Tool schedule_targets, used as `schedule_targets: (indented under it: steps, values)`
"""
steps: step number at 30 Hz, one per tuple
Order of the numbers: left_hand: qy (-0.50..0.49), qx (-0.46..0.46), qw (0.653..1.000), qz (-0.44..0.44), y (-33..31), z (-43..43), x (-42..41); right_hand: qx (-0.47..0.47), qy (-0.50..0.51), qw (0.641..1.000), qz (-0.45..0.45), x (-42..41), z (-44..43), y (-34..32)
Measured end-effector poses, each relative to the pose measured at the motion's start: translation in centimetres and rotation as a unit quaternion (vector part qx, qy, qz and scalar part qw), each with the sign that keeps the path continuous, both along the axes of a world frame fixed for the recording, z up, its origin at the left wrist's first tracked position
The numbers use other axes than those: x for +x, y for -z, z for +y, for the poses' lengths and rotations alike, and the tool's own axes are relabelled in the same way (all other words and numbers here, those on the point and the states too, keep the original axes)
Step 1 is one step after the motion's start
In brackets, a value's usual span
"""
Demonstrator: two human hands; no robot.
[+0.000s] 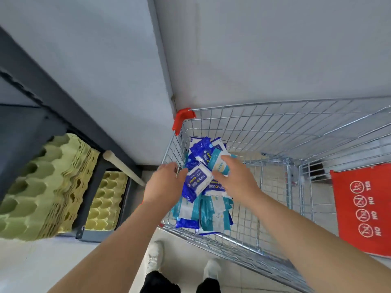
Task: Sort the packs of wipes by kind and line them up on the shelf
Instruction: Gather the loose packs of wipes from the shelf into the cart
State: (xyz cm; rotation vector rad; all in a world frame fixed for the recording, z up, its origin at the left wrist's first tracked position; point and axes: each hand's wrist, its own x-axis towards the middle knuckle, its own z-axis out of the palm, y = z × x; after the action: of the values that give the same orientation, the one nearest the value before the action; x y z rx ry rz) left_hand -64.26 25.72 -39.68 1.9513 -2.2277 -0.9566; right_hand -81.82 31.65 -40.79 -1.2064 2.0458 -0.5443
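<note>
Dark-blue pack (197, 182), white-faced and printed 75%, gripped at its left end in left hand (164, 182), fingers curled round the edge, tilted above the heap. Just beside it, teal pack (219, 164), white in the middle, pinched in right hand (234, 178): fingers laid across its top, thumb at the near edge. Both forearms bare, reaching down and forward into wire cart (275, 115). Under the two hands, pile of packs (205, 214), dark-blue and teal kinds mixed and overlapping, lying on the cart bottom along its left wall, between red corner guard (182, 120) and the near end. Farther right, beyond an inner wire gate, red seat flap (364, 208) with round NO and YES signs in white. Left of the cart, past a strip of grey wall (95, 70), dark metal shelf (38, 81), well apart from the packs. On its low level, green egg trays (31, 187) in a thick stack; next to them, past an upright, yellow egg trays (105, 199) in a lower stack. Pale pole (123, 167) slanting beside that upright, near the wall's foot. At the bottom, white shoes (155, 256) on pale tiled floor (25, 267), toes toward the cart, black trouser legs above them
</note>
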Motion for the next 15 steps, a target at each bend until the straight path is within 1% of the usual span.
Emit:
schedule_targets:
  steps: [3,8,12,15]
  values:
    - [0.018,-0.069,0.997,-0.007,-6.9,0.1,2.2,-0.078,-0.079,0.99,0.082,1.9,-1.3,-7.1]
    - [0.022,-0.195,0.98,0.014,-18.7,-0.1,8.0,-0.193,-0.163,0.954,0.16,7.5,-3.5,-19.3]
    - [-0.001,-0.291,0.956,0.027,-27.2,0.2,14.4,-0.27,-0.195,0.926,0.177,13.9,-4.7,-27.4]
    - [-0.02,-0.351,0.936,0.026,-32.1,0.4,20.7,-0.319,-0.22,0.905,0.174,19.8,-5.3,-32.5]
